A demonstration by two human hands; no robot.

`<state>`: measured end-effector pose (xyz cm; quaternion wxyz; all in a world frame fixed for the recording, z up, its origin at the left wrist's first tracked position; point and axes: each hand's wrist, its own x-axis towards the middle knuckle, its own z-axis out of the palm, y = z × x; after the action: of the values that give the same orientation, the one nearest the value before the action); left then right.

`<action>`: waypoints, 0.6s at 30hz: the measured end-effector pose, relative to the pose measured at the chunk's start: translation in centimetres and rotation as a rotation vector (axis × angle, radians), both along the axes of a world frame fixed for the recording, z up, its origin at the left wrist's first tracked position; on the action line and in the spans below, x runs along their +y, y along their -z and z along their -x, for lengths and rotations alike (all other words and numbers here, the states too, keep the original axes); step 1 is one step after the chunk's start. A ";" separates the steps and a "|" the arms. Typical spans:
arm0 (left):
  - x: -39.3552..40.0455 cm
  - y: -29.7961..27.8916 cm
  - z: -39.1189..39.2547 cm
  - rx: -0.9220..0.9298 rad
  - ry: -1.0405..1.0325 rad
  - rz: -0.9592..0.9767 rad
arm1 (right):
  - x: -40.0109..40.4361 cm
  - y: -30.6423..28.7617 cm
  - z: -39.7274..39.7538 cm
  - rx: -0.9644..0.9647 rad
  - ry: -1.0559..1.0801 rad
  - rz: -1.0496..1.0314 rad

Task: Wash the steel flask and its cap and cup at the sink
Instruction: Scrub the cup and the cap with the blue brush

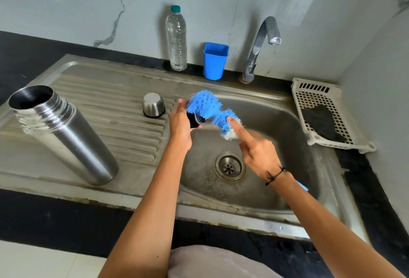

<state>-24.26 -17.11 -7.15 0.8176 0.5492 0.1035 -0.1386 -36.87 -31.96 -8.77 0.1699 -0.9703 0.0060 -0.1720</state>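
Mid-frame, the left hand (pixel 180 123) grips the cap (pixel 194 120); the right hand (pixel 257 151) holds the brush (pixel 210 109), scrubbing it. Flask (pixel 64 134) and cup (pixel 153 104) at left maybe wait unwashed.

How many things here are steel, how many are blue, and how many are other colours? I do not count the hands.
Steel: 4 (flask, cup, sink, tap)
Blue: 2 (brush, tub)
Other: 4 (black cap, clear bottle, white basket, dark cloth)
Total: 10

Left hand (pixel 180 126) grips cap (pixel 194 120); right hand (pixel 257 152) holds brush (pixel 210 109).
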 end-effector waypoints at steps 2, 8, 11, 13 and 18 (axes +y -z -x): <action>0.1 0.2 -0.1 -0.042 0.018 -0.006 | -0.4 0.4 -0.1 0.038 0.028 -0.040; 0.2 -0.1 -0.1 -0.038 0.000 0.002 | -0.6 0.2 0.3 -0.009 -0.011 -0.120; 0.4 -0.1 -0.3 -0.046 -0.038 0.023 | -1.1 0.7 0.1 0.037 0.032 -0.108; 0.6 -0.3 -0.4 -0.012 -0.032 0.069 | -1.5 1.2 0.4 0.032 0.043 -0.155; 0.5 -1.2 -0.2 0.173 -0.068 0.351 | -0.9 1.8 0.7 0.017 0.048 -0.286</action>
<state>-24.08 -16.57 -5.97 0.8931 0.3805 0.1659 -0.1735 -37.62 -32.88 -10.61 0.3024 -0.9371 0.0553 -0.1654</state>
